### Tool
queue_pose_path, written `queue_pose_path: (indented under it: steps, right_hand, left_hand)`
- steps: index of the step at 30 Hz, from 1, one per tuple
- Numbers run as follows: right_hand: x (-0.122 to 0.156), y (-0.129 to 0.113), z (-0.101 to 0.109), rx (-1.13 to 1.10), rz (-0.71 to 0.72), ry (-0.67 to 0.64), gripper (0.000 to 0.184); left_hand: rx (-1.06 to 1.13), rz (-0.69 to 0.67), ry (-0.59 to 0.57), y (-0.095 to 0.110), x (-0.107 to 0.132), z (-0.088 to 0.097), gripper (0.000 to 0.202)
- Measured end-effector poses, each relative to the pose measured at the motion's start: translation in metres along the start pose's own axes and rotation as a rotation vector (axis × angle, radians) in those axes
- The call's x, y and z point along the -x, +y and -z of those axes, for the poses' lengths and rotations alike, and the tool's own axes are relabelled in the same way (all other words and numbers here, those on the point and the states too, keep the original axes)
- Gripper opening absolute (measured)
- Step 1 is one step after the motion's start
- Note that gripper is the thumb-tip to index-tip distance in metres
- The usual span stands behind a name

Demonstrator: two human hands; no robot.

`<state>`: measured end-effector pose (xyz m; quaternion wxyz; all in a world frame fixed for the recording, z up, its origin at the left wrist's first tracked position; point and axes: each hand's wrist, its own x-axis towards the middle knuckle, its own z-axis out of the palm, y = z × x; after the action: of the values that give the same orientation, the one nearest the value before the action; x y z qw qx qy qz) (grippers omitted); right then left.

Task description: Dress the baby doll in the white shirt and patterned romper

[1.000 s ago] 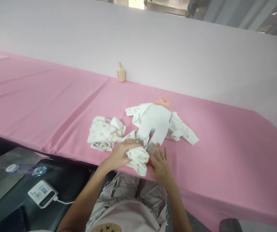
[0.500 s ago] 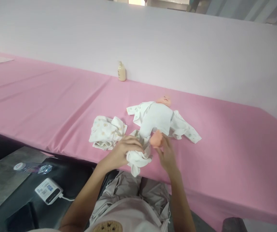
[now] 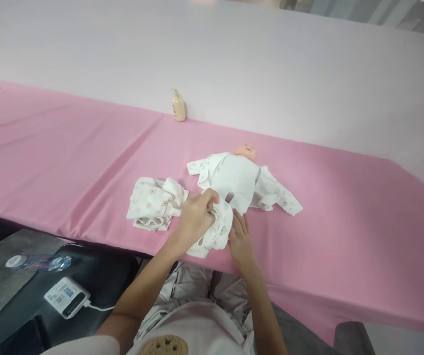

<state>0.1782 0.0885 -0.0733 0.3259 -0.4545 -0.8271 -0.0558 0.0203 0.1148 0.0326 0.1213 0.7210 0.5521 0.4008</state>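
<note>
A baby doll in a white bodysuit lies on its back on the pink cloth-covered table, an open printed baby shirt spread under it. My left hand is closed on a small printed white garment bunched at the doll's legs. My right hand grips the same garment from its right side, fingers curled under the doll's lower body. The doll's feet are hidden by the garment and my hands.
A crumpled pile of printed baby clothes lies left of my hands. A small cream pump bottle stands at the back of the table. Below the table edge, a white device with a cable and a plastic bottle rest on a dark surface.
My right hand had lifted the doll's bare foot; now the foot is down and hidden. Both hands have moved up to the doll's legs, bunching the garment there.
</note>
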Motion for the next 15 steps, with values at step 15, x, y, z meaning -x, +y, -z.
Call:
queue_pose_path:
  steps: [15]
  right_hand:
    - [0.01,0.007,-0.001,-0.499,-0.315,-0.05,0.043]
  left_hand:
    - [0.315,-0.237,-0.446,0.006,0.03,0.007,0.021]
